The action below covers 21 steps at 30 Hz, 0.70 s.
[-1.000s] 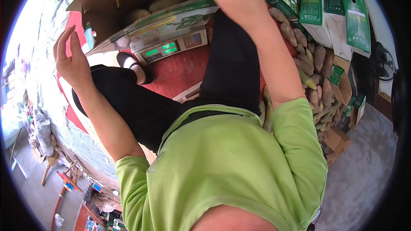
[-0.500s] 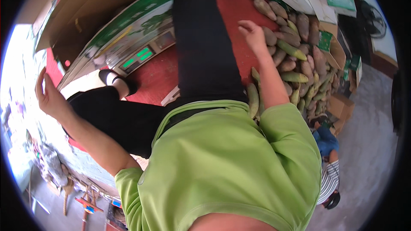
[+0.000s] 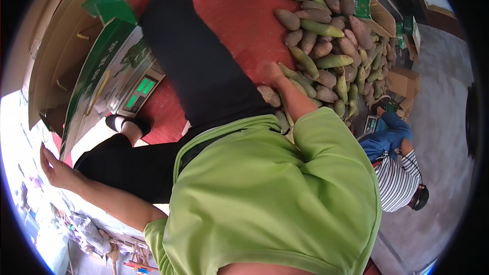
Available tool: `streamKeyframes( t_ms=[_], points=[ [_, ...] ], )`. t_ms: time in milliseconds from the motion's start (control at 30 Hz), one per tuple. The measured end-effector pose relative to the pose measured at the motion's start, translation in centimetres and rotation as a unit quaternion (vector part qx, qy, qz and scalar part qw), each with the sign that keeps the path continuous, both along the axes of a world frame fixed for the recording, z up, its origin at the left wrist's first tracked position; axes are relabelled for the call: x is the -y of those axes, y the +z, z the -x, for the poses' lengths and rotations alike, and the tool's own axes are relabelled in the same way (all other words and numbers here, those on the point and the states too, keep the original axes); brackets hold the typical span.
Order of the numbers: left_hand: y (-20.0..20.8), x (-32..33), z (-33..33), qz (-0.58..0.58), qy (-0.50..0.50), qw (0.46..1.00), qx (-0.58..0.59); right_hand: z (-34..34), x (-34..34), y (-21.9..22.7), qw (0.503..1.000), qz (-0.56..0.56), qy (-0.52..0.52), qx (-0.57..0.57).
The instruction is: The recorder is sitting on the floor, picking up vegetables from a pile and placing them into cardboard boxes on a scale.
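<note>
"Since the earlier frame, the right hand (image 3: 271, 73) has swung from the carton (image 3: 94, 74) to the vegetable pile (image 3: 333, 61) toward the right edge of the red mat (image 3: 234, 15)."

"So what does that change?"

"It is now beside the vegetables closest to the right leg (image 3: 204, 56), no longer over the carton. It's blurred, so I can't tell whether the fingers are spread or pinching one."

"And the left hand (image 3: 58, 172)?"

"Nothing in it; its fingers are loosely parted near the carton's lower corner. That carton looks to rest on the scale (image 3: 140, 91)."

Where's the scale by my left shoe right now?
In the head view, the digital scale is at upper left, between the green-and-white carton and your right trouser leg.
</note>
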<state>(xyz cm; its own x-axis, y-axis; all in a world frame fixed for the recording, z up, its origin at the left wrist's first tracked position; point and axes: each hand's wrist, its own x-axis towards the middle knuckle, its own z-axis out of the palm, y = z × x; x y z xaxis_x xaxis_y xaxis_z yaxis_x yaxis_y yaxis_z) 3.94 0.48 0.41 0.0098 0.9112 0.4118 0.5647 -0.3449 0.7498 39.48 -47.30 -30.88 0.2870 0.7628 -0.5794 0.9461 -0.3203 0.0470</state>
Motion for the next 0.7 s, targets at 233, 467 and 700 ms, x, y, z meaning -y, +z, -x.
streamKeyframes(
  t_ms=[233, 467, 700],
  points=[
    [0.0, 0.3, 0.3, -0.006, 0.023, 0.999, -0.033, 6.6, -2.3, 4.9, 0.835, 0.068, -0.461, -0.294],
    [0.2, -0.1, -1.6, 0.004, 0.004, 1.0, 0.009, 4.3, 3.7, -5.6, 0.863, -0.074, -0.431, -0.254],
    [0.4, 0.5, -0.7, 0.007, 0.038, 0.999, 0.016, -1.5, 5.8, 1.5, 0.818, -0.146, -0.546, -0.109]
  ],
)
